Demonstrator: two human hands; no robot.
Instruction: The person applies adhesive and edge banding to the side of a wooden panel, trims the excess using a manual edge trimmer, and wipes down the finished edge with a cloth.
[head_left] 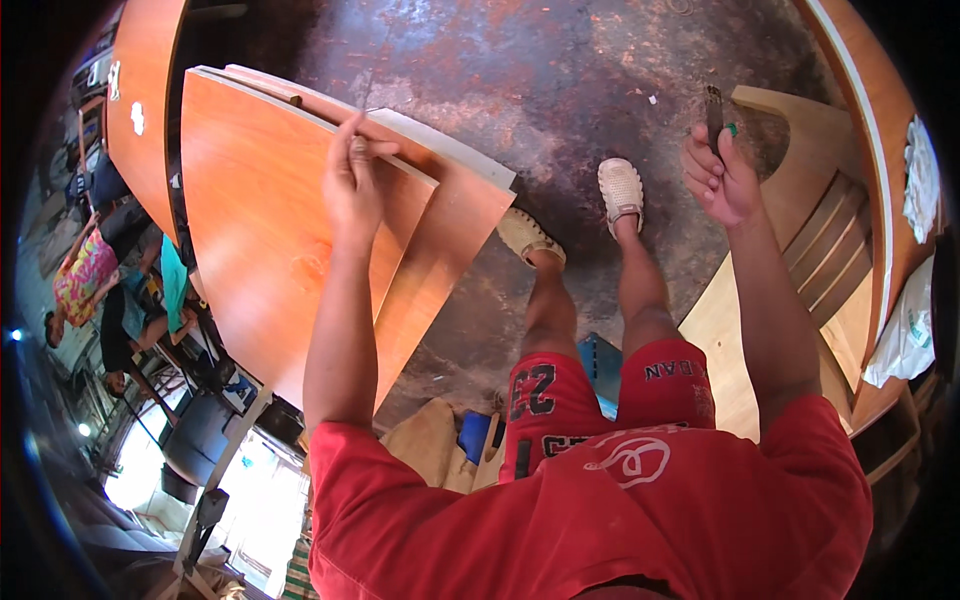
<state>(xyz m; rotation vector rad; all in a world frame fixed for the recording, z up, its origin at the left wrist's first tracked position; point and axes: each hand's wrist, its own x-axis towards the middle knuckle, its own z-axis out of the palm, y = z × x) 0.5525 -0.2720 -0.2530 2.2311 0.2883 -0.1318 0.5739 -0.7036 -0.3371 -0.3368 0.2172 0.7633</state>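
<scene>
My left hand [354, 190] is raised over the orange-brown wooden panels [270, 200], its fingertips pinched near the top and another finger stuck out to the right. A faint thin strip shows just above those fingertips; what it is I cannot make out. On the right, the fingers of my right hand [724, 180] are closed round a dark, narrow tool [714, 115] that points away from me. Its exact kind is not clear. A small green spot [732, 130] shows beside the thumb. The panels lie stacked, with their edges out of line.
Pale curved wooden pieces [765, 105] and slatted boards [830, 240] lie at right, beside a tall curved panel [868, 80]. White plastic [905, 340] hangs there. Another orange panel [145, 90] stands far left. Other people [90, 270] are at left. The floor [450, 60] is stained.
</scene>
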